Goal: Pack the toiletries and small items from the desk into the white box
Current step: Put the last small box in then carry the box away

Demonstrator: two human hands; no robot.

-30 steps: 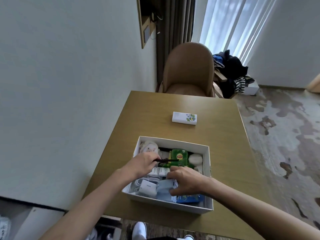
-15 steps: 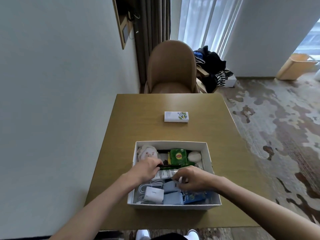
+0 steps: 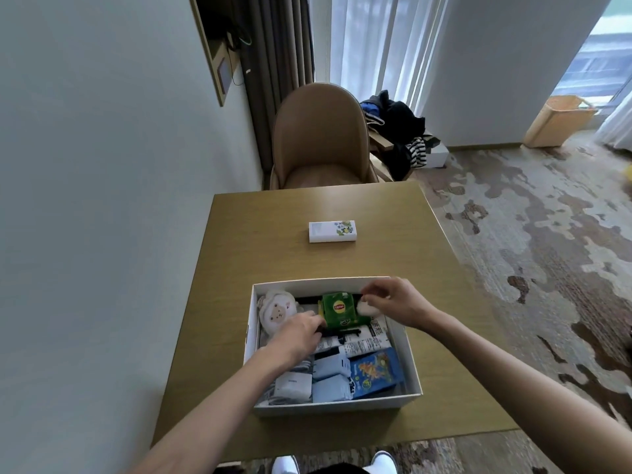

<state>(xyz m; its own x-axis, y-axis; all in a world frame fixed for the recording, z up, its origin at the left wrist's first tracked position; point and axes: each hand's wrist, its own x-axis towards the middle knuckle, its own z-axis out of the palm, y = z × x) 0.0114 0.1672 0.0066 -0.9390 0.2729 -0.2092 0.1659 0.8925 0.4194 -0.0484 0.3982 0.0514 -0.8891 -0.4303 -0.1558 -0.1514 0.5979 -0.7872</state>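
In the far right corner of the box (image 3: 337, 407), the right hand (image 3: 396, 302) curls its grip round a soft white puff (image 3: 367, 308). The left hand (image 3: 301, 331) reaches in from the near left, fingers bent at the end of a thin black stick (image 3: 345, 331). Whether that grip is clamped on it I cannot tell.

The box sits on the near part of the counter (image 3: 273, 241), and one small carton (image 3: 332, 231) lies outside it, farther off. The box looks crowded, so pressing the puff down could tip the upright tea packet (image 3: 338, 309) or squash it. The stick might snag on neighbouring packs. Room for the carton looks tight.

The box is stiff white card, the tea packet glossy green, the sheep pouch (image 3: 275, 313) fluffy, the blue pack (image 3: 376, 371) flat and shiny, and the counter smooth wood grain.
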